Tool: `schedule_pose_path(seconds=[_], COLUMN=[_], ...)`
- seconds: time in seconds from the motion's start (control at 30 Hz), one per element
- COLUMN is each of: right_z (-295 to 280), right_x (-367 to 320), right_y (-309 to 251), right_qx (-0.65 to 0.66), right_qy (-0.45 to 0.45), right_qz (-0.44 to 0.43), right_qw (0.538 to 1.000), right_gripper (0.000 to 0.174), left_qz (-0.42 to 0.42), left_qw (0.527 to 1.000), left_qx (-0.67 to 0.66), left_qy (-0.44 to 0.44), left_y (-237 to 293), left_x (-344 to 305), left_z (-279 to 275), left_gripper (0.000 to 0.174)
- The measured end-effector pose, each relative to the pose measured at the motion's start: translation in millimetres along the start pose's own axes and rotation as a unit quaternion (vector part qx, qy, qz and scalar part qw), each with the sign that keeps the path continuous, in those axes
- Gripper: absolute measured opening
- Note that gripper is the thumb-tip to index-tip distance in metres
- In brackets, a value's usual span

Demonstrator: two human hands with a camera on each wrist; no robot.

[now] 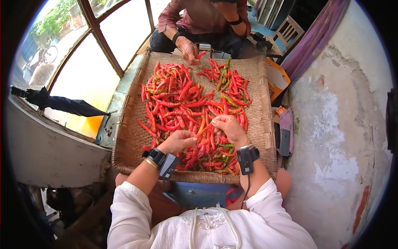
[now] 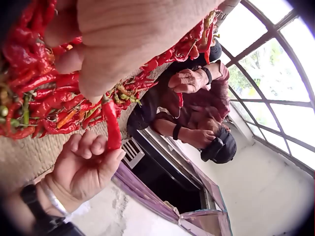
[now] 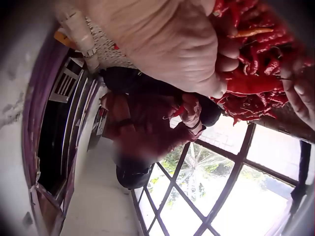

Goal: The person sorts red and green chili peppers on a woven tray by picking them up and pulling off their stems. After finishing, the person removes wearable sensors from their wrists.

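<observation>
A red chili pepper (image 2: 112, 125) is stretched between both hands, low over the pile. My left hand (image 1: 179, 142) pinches its stem end with thumb and fingers. Thumb and curled fingers of my right hand (image 1: 229, 128) pinch the other end; in the right wrist view the red skin of the pepper (image 3: 253, 84) spans between the two hands. Beneath lies a heap of red chili peppers (image 1: 170, 110), some partly green or orange, on a woven tray (image 1: 255, 93). A smaller group of peppers (image 1: 238, 85) spreads at the tray's far right.
Across the tray sits another person, whose hand (image 1: 189, 52) holds a red chili pepper (image 1: 201, 55). A folded dark umbrella (image 1: 72, 103) leans by the window at left. Beyond the tray's right edge are an orange box (image 1: 277, 79) and a phone (image 1: 285, 142) near the wall.
</observation>
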State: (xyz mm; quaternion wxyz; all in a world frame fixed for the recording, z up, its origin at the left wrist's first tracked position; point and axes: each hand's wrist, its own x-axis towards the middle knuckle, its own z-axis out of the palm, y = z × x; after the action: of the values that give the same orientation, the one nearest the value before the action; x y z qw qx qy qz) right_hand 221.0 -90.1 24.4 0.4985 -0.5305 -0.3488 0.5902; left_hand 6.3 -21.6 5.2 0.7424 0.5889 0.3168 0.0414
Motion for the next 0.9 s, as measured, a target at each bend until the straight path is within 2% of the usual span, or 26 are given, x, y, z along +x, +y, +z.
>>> schedule_pose_path(seconds=[0.07,0.13,0.17,0.23,0.27,0.3,0.33,0.4,0.5,0.53,0.6,0.63,0.73,0.8,0.87,0.9], right_z=[-14,-26,-28,-30,-35,-44,-47,-41,-19,-11,0,0,-9,-8,1,9], right_x=[-1,2,7,10,11,14,16,21,22,18,11,14,19,12,1,-4], right_y=[-11,-14,-14,-15,-7,6,14,25,29,28,28,32,37,34,20,16], right_qx=[0.087,0.177,0.178,0.291,0.290,-0.013,-0.314,-0.409,-0.498,-0.497,-0.636,-0.637,-0.643,-0.628,-0.562,-0.555], right_qy=[0.066,0.132,0.133,0.310,0.314,0.387,0.418,0.328,0.217,0.217,0.184,0.197,0.214,0.219,0.183,0.175], right_qz=[-0.053,-0.145,-0.141,-0.174,-0.168,-0.166,-0.149,-0.100,-0.114,-0.115,-0.121,-0.104,-0.073,-0.087,-0.103,-0.132], right_qw=[0.993,0.964,0.965,0.888,0.888,0.907,0.839,0.846,0.832,0.833,0.740,0.738,0.731,0.742,0.800,0.802], right_gripper=[0.014,0.016,0.016,0.026,0.026,0.031,0.035,0.037,0.038,0.038,0.036,0.029,0.023,0.018,0.019,0.020], left_qz=[0.036,0.045,0.044,0.026,0.015,0.010,-0.003,-0.016,-0.040,-0.041,-0.036,-0.037,-0.039,-0.012,0.023,0.030], left_qw=[0.993,0.984,0.983,0.986,0.988,0.988,0.991,0.992,0.990,0.989,0.992,0.992,0.994,0.995,0.994,0.995], left_qx=[-0.020,-0.099,-0.104,-0.077,-0.069,-0.072,-0.031,0.007,0.059,0.061,0.017,0.017,0.009,-0.008,-0.021,-0.030], left_qy=[0.109,0.142,0.146,0.145,0.138,0.137,0.129,0.125,0.124,0.126,0.120,0.120,0.097,0.100,0.103,0.087], left_y=[-4,-4,-8,-8,-8,-10,-12,-12,-12,-13,-12,-13,-13,-13,-12,-11], left_x=[2,3,5,7,7,8,9,8,8,8,7,6,8,6,8,6], left_z=[-1,-7,-10,-8,-7,-7,-7,-9,-9,-9,-7,-7,-9,-8,-8,-9], left_gripper=[0.020,0.019,0.018,0.016,0.016,0.016,0.017,0.017,0.019,0.019,0.018,0.018,0.018,0.017,0.016,0.017])
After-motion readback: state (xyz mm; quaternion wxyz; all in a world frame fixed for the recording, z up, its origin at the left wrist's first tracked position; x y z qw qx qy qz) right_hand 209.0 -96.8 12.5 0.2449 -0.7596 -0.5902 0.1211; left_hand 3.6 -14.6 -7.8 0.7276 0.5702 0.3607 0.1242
